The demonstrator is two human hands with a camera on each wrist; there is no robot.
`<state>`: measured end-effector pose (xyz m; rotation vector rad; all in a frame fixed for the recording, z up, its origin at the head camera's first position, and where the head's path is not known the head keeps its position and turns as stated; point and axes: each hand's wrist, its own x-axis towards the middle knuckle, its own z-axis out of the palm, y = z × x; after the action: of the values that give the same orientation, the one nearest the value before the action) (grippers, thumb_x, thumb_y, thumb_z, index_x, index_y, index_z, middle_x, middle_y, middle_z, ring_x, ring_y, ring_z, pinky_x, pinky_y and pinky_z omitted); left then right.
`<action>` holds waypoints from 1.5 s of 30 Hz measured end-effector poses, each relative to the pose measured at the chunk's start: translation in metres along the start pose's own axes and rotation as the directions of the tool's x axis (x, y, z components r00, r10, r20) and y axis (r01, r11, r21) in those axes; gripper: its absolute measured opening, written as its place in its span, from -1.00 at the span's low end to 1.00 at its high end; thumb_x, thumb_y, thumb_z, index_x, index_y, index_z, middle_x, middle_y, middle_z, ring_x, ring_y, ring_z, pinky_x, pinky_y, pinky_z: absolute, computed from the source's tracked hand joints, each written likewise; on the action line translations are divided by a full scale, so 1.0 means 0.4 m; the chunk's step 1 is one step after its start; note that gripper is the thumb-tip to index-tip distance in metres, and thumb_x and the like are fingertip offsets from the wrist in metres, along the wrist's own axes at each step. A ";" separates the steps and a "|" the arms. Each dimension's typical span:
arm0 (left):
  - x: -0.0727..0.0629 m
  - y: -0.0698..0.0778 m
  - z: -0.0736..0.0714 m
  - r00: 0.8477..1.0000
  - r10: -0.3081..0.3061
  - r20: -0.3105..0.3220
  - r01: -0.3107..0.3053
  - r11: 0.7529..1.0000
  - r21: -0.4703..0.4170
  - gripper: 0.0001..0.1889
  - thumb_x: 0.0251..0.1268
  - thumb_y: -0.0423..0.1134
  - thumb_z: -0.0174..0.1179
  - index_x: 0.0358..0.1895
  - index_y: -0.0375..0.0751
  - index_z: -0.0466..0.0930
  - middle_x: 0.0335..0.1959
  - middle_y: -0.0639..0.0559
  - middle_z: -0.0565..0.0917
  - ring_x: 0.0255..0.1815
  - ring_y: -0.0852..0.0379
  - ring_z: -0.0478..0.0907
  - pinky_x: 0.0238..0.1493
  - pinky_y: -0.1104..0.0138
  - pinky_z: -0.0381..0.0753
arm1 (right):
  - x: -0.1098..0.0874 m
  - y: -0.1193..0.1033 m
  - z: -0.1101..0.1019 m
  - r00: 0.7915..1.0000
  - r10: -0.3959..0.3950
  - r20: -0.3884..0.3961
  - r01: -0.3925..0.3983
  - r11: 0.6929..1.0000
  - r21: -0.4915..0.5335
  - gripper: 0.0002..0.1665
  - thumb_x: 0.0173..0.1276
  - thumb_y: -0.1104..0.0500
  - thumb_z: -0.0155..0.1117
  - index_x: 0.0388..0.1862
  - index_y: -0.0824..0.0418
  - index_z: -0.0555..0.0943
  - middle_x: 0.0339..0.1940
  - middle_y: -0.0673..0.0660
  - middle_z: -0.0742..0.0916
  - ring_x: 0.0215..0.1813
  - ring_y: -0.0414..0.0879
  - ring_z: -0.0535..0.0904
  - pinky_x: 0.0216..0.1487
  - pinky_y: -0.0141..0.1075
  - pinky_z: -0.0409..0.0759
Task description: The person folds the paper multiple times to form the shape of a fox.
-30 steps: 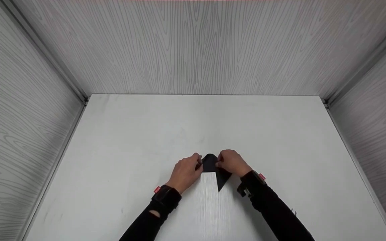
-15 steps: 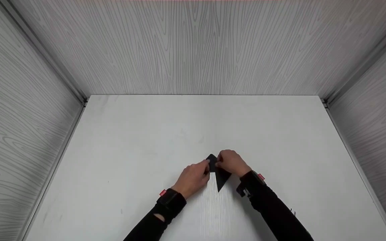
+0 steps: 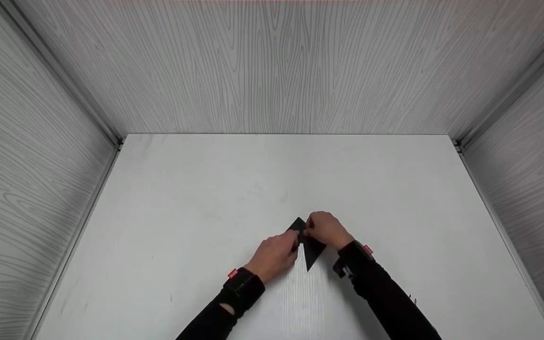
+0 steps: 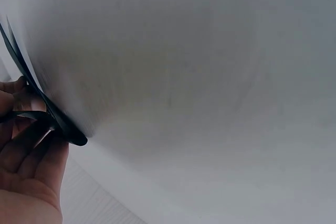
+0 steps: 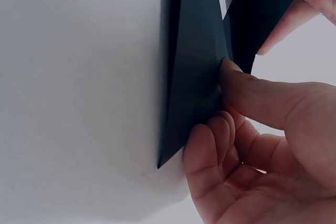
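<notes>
Both hands hold a folded piece of black paper [image 3: 313,251] near the middle of the white tabletop. Its pointed triangular flap hangs toward the person, and a second part angles up between the hands. My left hand [image 3: 273,256] pinches the upper left part, with the thumb on one face and fingers behind it. In the left wrist view, layers of the black paper [image 4: 63,124] lie against the fingers. My right hand [image 3: 327,230] pinches the paper along the fold, as the thumb on the black sheet [image 5: 197,77] shows in the right wrist view.
The white tabletop [image 3: 196,189] spreads around the hands. Grey wood-grain panels stand at the back [image 3: 272,66], on the left [image 3: 31,179] and on the right [image 3: 531,179]. A small dark object [image 3: 412,299] is partly visible beside the right sleeve.
My left hand has moved right, toward the right hand, bending the left part of the paper over. The right hand has stayed where it was, still pinching.
</notes>
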<state>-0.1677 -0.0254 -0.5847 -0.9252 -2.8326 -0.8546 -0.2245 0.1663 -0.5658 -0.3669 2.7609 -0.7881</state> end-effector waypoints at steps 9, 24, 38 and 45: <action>0.001 0.004 0.011 1.000 0.021 0.020 -0.023 0.995 0.092 -0.93 0.44 -0.33 0.21 -0.14 -0.19 0.50 -0.33 -0.02 0.64 -0.37 0.08 0.65 -0.38 0.18 0.66 | -0.002 0.000 -0.003 1.000 -0.015 0.000 0.015 1.000 -0.007 -0.87 0.28 0.29 0.45 -0.34 0.30 0.65 -0.37 0.12 0.70 -0.31 -0.04 0.56 -0.18 -0.11 0.59; -0.001 0.019 0.027 0.998 0.007 0.058 -0.019 0.977 0.213 -0.64 0.44 -0.30 0.20 0.20 -0.41 0.57 0.02 -0.19 0.69 -0.14 -0.10 0.74 -0.25 0.08 0.74 | -0.004 0.006 -0.002 0.999 -0.033 0.001 0.033 0.999 0.028 -0.84 0.27 0.29 0.46 -0.35 0.31 0.62 -0.37 0.13 0.69 -0.29 0.00 0.57 -0.17 -0.11 0.58; -0.019 0.010 0.026 0.988 0.102 0.117 -0.123 0.974 0.188 -0.83 0.34 -0.30 0.29 -0.10 -0.29 0.59 0.31 -0.29 0.60 0.38 -0.18 0.52 0.17 0.07 0.65 | -0.005 0.006 0.000 0.999 -0.038 0.001 0.038 0.999 0.023 -0.84 0.30 0.27 0.46 -0.33 0.32 0.63 -0.33 0.15 0.70 -0.24 0.04 0.61 -0.11 -0.08 0.60; -0.022 0.007 0.025 0.982 0.106 0.154 -0.132 0.976 0.173 -0.88 0.27 -0.35 0.18 -0.18 -0.29 0.62 0.35 -0.32 0.56 0.44 -0.20 0.46 0.36 0.14 0.50 | -0.003 0.009 0.003 0.998 -0.067 -0.011 0.067 0.998 0.009 -0.85 0.28 0.28 0.46 -0.32 0.34 0.64 -0.34 0.17 0.71 -0.23 0.06 0.62 -0.09 -0.06 0.61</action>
<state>-0.1577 -0.0232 -0.5936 -1.1584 -2.8754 -0.5249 -0.2237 0.1691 -0.5687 -0.4563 2.7666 -0.8213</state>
